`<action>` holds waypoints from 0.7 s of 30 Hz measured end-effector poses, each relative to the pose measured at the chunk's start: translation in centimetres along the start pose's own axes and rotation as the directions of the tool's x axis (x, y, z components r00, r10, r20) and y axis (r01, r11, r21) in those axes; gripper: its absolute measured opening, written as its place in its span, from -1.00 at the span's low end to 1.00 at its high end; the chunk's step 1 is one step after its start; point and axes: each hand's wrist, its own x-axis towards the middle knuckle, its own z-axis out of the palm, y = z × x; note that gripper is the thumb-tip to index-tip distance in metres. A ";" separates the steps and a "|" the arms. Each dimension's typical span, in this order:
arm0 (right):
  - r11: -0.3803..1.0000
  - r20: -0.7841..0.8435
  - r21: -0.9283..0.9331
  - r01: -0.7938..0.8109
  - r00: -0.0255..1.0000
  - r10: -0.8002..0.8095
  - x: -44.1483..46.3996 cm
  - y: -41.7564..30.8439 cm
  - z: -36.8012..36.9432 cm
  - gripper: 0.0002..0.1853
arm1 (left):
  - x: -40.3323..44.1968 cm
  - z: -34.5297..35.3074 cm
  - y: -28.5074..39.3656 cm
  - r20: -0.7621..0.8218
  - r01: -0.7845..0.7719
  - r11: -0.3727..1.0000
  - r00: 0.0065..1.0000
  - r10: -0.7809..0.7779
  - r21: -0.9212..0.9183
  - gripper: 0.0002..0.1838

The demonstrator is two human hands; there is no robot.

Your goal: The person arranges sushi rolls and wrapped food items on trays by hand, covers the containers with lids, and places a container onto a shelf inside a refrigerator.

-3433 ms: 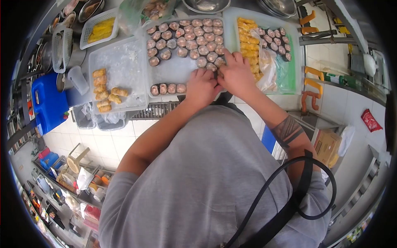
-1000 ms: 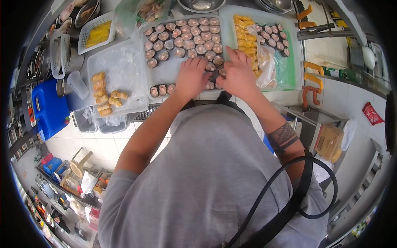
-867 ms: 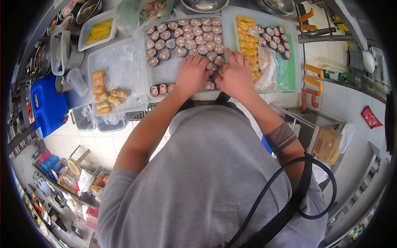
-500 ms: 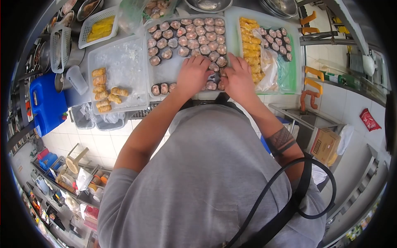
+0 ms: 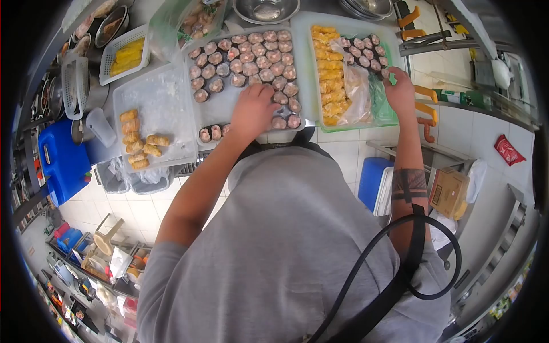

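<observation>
A translucent tray point(image 5: 220, 108) in the middle holds rows of dark-wrapped rolls with pale pink filling. My left hand point(image 5: 255, 111) lies over its lower middle, fingers apart and touching or beside the nearest rolls point(image 5: 279, 98); nothing shows in its grip. To the right, my right hand point(image 5: 399, 90) reaches over the edge of a green-lined tray point(image 5: 377, 108). Its thumb and forefinger close on a dark-wrapped roll point(image 5: 385, 73) at the corner of a small group. Yellow rolls point(image 5: 330, 74) fill that tray's left side, beside a crumpled clear plastic sheet point(image 5: 357, 94).
At left, another tray point(image 5: 166, 108) holds several golden rolls point(image 5: 134, 140). Behind it stand a white basket point(image 5: 108, 68) with yellow pieces and a plastic bag point(image 5: 171, 28). Steel bowls point(image 5: 266, 10) line the back. A blue jerrycan point(image 5: 63, 151) stands at far left.
My right hand has left the middle tray and moved right to the rolls in the green-lined tray. My left hand stays over the middle tray. The view has shifted slightly.
</observation>
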 end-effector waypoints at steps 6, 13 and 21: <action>0.981 0.085 0.054 0.185 0.978 -0.189 1.6 0.3 1.7 -0.42 | -1.4 -1.3 0.7 -0.008 0.071 0.997 0.997 -0.071 0.008 -0.65; 0.990 0.055 -0.089 0.110 0.993 -0.106 3.1 1.3 4.3 -0.39 | -2.5 -4.4 1.5 -0.115 0.224 0.974 0.969 -0.218 0.042 -0.70; 0.995 0.148 -0.092 0.039 0.989 -0.025 2.2 0.6 3.2 -0.39 | -4.6 -5.1 -0.3 -0.146 0.301 0.952 0.945 -0.292 0.049 -0.70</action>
